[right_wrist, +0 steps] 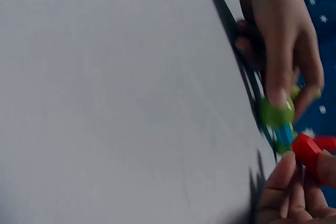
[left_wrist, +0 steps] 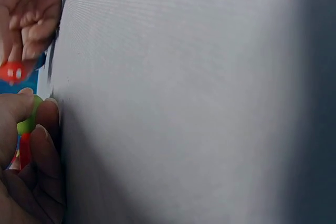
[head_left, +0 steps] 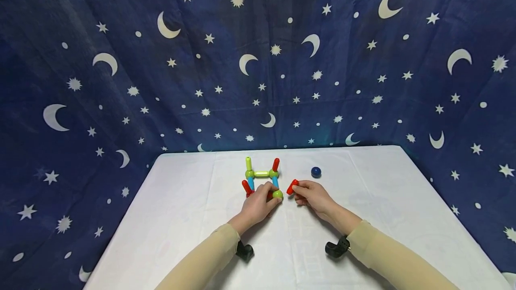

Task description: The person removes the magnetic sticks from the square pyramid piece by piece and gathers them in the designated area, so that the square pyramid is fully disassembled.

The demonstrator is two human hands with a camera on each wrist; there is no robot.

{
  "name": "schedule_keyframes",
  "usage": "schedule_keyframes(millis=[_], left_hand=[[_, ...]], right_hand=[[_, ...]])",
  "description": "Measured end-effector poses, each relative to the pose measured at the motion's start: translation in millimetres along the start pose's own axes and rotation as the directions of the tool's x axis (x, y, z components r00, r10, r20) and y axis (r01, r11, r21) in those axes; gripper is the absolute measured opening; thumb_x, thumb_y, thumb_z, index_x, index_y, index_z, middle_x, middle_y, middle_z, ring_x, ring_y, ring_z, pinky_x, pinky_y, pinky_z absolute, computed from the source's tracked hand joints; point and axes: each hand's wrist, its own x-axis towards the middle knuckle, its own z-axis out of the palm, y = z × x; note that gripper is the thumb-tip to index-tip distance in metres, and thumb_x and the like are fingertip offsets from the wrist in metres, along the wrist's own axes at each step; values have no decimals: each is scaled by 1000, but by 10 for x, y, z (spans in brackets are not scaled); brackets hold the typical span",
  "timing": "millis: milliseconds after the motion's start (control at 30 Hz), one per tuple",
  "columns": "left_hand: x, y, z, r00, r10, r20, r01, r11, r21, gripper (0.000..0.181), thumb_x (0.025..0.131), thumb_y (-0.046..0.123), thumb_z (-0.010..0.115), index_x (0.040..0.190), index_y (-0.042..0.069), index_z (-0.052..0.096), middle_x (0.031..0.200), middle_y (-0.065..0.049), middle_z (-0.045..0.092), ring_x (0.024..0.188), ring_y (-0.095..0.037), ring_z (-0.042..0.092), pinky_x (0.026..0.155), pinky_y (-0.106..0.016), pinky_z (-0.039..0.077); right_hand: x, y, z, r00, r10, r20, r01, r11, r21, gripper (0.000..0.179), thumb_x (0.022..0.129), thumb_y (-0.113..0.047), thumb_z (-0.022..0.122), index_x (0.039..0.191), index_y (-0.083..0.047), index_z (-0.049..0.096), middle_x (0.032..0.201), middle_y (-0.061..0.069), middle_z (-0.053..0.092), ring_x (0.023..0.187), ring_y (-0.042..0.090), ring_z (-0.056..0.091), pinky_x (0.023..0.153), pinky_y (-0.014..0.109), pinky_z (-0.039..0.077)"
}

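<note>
A square frame of balls and short rods stands on the table. My left hand [head_left: 259, 202] pinches the green ball [head_left: 277, 194] at its near right corner, with thumb and fingertips around it in the left wrist view. Just to the right, my right hand [head_left: 316, 198] pinches a short red rod [head_left: 292, 187] between thumb and fingers, tilted, one end toward that ball. In the right wrist view the red rod [right_wrist: 308, 153] overlaps the frame's blue rod [right_wrist: 283, 134]. My left fingers partly hide the frame's near side, where some red shows.
At the frame's far side, a yellow-green rod [head_left: 262, 174] joins two green balls. A yellow-green rod [head_left: 248, 163] and a red rod [head_left: 276, 164] stand up there; another red rod [head_left: 246, 186] rises at near left. A dark blue ball [head_left: 316, 172] lies apart on the white tabletop [head_left: 383, 191].
</note>
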Motion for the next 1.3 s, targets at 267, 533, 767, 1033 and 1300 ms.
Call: schedule_keyframes(millis=[267, 533, 767, 1033, 1300], left_hand=[[3, 4, -6, 1000, -14, 12, 14, 1000, -17, 31, 98, 37, 71, 121, 22, 58, 101, 3, 56, 78, -10, 55, 66, -29, 46], [-11, 12, -27, 1000, -19, 16, 19, 1000, -15, 31, 98, 38, 71, 121, 22, 58, 100, 4, 56, 78, -10, 55, 66, -30, 46], [-5, 4, -8, 1000, -21, 17, 21, 1000, -9, 31, 98, 38, 71, 120, 22, 57, 99, 4, 55, 76, -9, 54, 65, -30, 45], [-16, 2, -10, 1000, -19, 12, 19, 1000, -16, 31, 97, 38, 72, 119, 22, 57, 99, 5, 56, 78, -10, 54, 66, -30, 45], [-36, 16, -13, 1000, 0, -3, 0, 1000, 6, 28, 98, 37, 71, 119, 22, 59, 99, 5, 56, 79, -9, 54, 66, -30, 45]], right_hand=[[-137, -103, -565, 999, 22, -42, -36, 933, -359, 30, 98, -16, 68, 117, 6, 63, 89, 9, 65, 76, 20, 58, 68, 31, 53], [-242, -76, -765, 1000, 16, -22, -24, 877, -480, 27, 95, -18, 73, 108, 3, 61, 83, 8, 65, 76, 20, 58, 69, 33, 53], [-243, -58, -744, 997, -11, -76, -30, 852, -523, 28, 95, -19, 74, 107, 3, 63, 86, 7, 67, 76, 20, 58, 68, 32, 52], [-220, -15, -666, 989, -69, -130, -21, 805, -592, 29, 94, -24, 74, 106, 2, 65, 81, 5, 63, 69, 18, 55, 61, 31, 48], [-231, -6, -646, 982, -113, -152, -9, 774, -633, 29, 93, -24, 75, 103, 1, 64, 79, 5, 61, 70, 19, 54, 64, 32, 45]])
